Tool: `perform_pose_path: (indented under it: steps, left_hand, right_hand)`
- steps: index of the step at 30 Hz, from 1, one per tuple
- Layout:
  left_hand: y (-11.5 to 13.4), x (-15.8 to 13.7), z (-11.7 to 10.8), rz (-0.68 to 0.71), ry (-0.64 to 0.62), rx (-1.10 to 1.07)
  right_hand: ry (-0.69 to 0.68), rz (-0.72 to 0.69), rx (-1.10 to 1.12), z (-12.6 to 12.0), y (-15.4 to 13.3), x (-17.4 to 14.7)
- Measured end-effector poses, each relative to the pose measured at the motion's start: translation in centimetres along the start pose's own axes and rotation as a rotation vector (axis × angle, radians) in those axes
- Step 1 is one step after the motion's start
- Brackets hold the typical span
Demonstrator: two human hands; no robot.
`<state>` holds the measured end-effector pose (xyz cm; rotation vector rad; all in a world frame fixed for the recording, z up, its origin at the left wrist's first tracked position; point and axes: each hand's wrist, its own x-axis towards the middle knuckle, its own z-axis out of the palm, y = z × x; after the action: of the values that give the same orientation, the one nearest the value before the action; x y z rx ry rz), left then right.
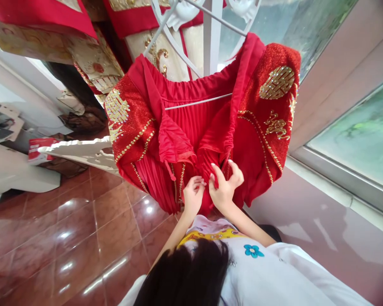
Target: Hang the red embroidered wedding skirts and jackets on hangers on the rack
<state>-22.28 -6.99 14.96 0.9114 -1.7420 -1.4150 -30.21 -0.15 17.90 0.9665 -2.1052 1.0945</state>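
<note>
A red pleated skirt (255, 140) hangs by its gathered waistband from a white wire hanger (198, 102). Gold beaded trim and gold emblems decorate its glittery side panels, and its front opening faces me. My left hand (194, 193) is closed at the lower front, its curled fingertips on the red cloth. Just beside it, my right hand (225, 187) grips the edge of the opening between thumb and fingers, some fingers raised. A short red cord (170, 171) dangles left of my hands. The exact bit of cloth between my fingers is partly hidden.
Behind the hanger stands a white metal frame (212, 38). Red and cream garments (98, 63) hang at the upper left. A white carved panel (83, 151) juts in from the left above the tiled floor (79, 229). A window (360, 123) and wall lie at right.
</note>
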Motion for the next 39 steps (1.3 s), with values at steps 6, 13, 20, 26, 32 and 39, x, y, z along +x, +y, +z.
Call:
perform_pose_path:
  steps: [6, 13, 20, 26, 32, 39]
  left_hand:
    - [-1.4, 3.2, 1.5, 0.046, 0.344, 0.345]
    - [-2.7, 4.4, 0.3, 0.074, 0.143, 0.138]
    - [-3.8, 3.4, -0.4, 0.086, 0.002, 0.019]
    - [-5.0, 3.1, -0.3, 0.115, -0.032, 0.073]
    - [-5.8, 3.2, 0.4, 0.078, 0.004, 0.221]
    - [-4.9, 3.0, -0.5, 0.086, 0.013, 0.308]
  right_hand:
    - [-0.187, -0.137, 0.345, 0.1, 0.8, -0.4]
    - [-0.561, 0.230, 0.602, 3.6, 0.9, -0.4]
    - [-0.630, 0.325, 0.610, 4.2, 1.4, 0.1]
    - [-0.690, 0.357, 0.509, 3.9, 0.9, 0.9]
    - [-0.883, 0.840, 0.932, 3.6, -0.3, 1.7]
    - [-0.855, 1.082, 1.166, 1.7, -2.9, 4.8]
